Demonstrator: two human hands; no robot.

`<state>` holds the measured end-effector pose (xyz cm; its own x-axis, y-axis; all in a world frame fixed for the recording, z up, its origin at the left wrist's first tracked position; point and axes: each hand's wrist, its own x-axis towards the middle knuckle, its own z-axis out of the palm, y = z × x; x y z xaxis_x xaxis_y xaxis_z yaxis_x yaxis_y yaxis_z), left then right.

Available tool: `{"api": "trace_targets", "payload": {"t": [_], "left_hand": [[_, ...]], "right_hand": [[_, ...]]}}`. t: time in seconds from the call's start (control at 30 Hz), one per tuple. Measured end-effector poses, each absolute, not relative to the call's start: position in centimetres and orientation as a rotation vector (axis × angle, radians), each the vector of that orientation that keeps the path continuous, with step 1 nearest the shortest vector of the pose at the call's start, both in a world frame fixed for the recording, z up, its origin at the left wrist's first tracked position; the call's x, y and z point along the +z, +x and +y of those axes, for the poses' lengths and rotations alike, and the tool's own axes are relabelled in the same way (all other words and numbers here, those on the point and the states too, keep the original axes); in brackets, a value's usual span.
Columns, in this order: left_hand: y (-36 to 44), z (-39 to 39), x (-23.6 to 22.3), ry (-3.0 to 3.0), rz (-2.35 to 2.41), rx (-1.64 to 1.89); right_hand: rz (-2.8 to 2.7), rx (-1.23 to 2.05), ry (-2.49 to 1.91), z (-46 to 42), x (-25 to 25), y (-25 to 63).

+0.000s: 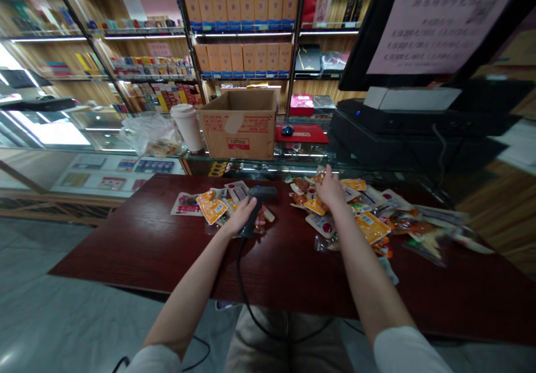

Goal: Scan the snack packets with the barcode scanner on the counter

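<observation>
My left hand (243,215) is wrapped round the grip of a black corded barcode scanner (260,195), whose head points away over a small heap of snack packets (213,205) on the dark red table (138,250). My right hand (330,189) reaches forward into a larger spread of orange and clear snack packets (371,225); its fingers rest among the far packets, and whether they hold one is hidden. The scanner's cable (243,283) runs back toward me off the table's near edge.
Behind the table stands a glass counter (293,161) carrying an open cardboard box (238,123), a white paper cup (187,126), a plastic bag (148,134), a computer mouse (287,130) and a black till with a screen (402,116). Stocked shelves (238,27) fill the back wall.
</observation>
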<state>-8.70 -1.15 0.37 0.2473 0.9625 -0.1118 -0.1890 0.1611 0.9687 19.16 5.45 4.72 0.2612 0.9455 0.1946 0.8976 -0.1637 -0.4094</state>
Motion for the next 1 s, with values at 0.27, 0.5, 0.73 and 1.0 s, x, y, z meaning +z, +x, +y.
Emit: {"api": "trace_targets", "payload": {"t": [0.27, 0.5, 0.73, 1.0], "left_hand": [[-9.9, 1.1, 1.6, 1.056, 1.065, 1.117], [-11.5, 2.0, 3.1, 1.159, 1.083, 1.206], [-13.4, 0.9, 2.4, 1.088, 1.166, 1.237], [-13.3, 0.6, 3.1, 1.038, 1.036, 1.297]], "right_hand": [[-1.683, -0.044, -2.117, 4.7, 5.2, 21.2], [-2.189, 0.562, -1.593, 4.4, 2.8, 11.0], [-2.247, 0.814, -1.720, 5.6, -0.5, 7.0], [-1.654, 1.207, -1.394, 7.2, -2.3, 9.6]]}}
